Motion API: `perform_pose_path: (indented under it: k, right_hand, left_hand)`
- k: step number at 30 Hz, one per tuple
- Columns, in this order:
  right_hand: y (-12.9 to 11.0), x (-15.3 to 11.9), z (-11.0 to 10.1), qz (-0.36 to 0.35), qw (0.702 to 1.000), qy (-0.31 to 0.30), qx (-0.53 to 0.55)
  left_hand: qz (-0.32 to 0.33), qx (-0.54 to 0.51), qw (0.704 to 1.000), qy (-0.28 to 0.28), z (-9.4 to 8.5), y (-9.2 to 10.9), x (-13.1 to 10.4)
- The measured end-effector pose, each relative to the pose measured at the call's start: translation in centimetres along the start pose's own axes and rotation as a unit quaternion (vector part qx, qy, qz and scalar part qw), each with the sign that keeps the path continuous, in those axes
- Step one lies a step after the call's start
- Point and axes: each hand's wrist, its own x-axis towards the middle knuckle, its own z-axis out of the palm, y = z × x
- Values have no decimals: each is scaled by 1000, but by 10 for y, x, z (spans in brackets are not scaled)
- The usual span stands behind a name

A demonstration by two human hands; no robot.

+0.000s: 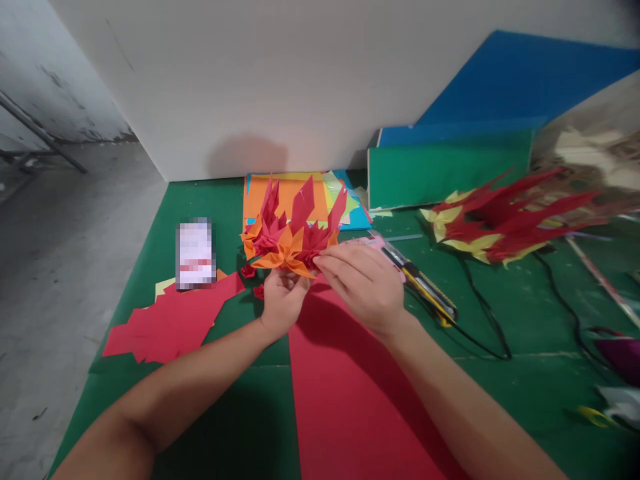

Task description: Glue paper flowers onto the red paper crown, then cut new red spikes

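Note:
A red paper crown [303, 205] with tall pointed spikes and folded orange and red paper flowers is held up in the middle of the view. From below, my left hand [285, 300] grips its lower edge, fingers curled behind an orange flower [287, 252]. My right hand [367, 283] is closed in a pinch at the crown's lower right side, by a small red flower; its fingertips partly hide what they press. Beneath both hands lies a long red paper sheet [360, 400]. Small red paper pieces [247, 271] rest left of my left hand.
Left are a phone [196, 257] and red paper scraps [175, 323]. Behind the crown lies a stack of coloured paper [255, 190]. A yellow-black cutter knife [425, 287] and black cable [493, 320] lie right, near a second paper crown [505, 220]. A white board [280, 80] stands behind.

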Motion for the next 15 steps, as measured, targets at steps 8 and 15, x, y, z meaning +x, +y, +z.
perform_pose_path:
  k: [8,15]
  right_hand:
    - [-1,1,-1,-8,1000,-1,2]
    - [3,4,-4,43,998,14,42]
  left_hand:
    - [4,-2,1000,-7,-2,-2,-1]
    - [10,-40,999,29,-2,-4,3]
